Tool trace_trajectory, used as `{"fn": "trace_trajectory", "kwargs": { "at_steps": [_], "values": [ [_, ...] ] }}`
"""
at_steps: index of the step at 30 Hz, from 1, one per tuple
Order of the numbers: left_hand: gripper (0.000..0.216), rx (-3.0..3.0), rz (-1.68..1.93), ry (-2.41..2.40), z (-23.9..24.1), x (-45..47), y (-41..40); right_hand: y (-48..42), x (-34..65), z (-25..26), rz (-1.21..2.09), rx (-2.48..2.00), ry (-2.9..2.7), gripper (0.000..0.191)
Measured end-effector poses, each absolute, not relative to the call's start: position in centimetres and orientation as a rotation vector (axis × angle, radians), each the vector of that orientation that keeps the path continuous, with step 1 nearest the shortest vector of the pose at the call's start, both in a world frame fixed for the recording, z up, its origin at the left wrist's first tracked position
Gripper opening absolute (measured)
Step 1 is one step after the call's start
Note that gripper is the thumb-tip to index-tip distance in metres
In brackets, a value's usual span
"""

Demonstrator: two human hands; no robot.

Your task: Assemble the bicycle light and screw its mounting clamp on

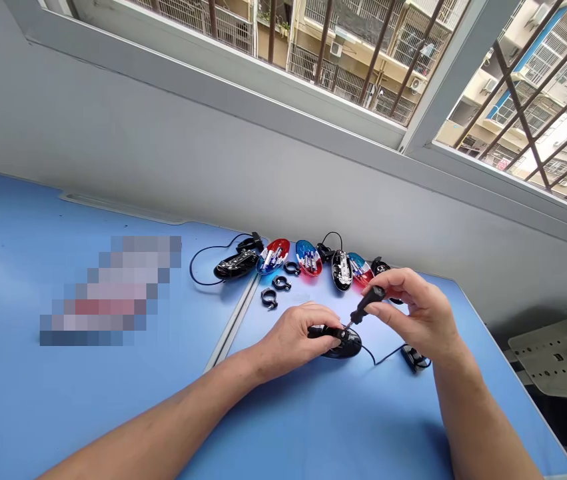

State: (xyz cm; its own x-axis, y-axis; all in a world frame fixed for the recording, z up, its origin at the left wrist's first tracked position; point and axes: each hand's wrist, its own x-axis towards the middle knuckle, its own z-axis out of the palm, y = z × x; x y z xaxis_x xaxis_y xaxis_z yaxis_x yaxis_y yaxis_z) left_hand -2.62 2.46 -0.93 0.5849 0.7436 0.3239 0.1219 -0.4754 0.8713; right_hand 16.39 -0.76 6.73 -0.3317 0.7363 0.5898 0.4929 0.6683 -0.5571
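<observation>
My right hand pinches the black handle of a screwdriver between thumb and fingers. The tool slants down to the left, its tip at a small black clamp on a glossy black oval housing. With fingers and thumb closed, my left hand holds that clamp and covers the housing's left end. The housing lies on the blue table; whether the tip sits in a screw is too small to tell. A thin black cable runs right from the housing to a small black part.
Behind my hands lie several red-and-blue lamp shells, black housings with cables, a white-lined shell and loose black ring clamps. A blurred-out object rests at left. A seam divides the tabletop; a wall with windows stands behind.
</observation>
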Motion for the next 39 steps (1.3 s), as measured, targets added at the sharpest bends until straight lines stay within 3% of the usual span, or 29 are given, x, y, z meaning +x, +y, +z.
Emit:
{"fn": "trace_trajectory", "kwargs": {
  "at_steps": [5,12,19,26,39],
  "values": [
    [0.015,1.940,0.918,0.692,-1.2,-2.6,2.5,-0.4,15.8,6.2,0.188,-0.906,-2.020,0.028],
    [0.015,1.955,0.905,0.673,-1.2,-2.7,2.5,-0.9,16.7,7.6,0.560,-0.842,-2.159,0.041],
    [0.018,1.904,0.909,0.711,-1.3,-2.7,2.6,-0.8,16.2,6.8,0.504,-0.895,-2.016,0.017],
    [0.015,1.912,0.893,0.714,-1.5,-2.7,2.5,-0.3,15.6,6.1,0.249,-0.836,-2.038,0.029],
    [0.012,1.861,0.882,0.684,-1.7,-2.5,2.6,-0.4,15.7,6.0,0.253,-0.874,-2.021,0.019]
  ]
}}
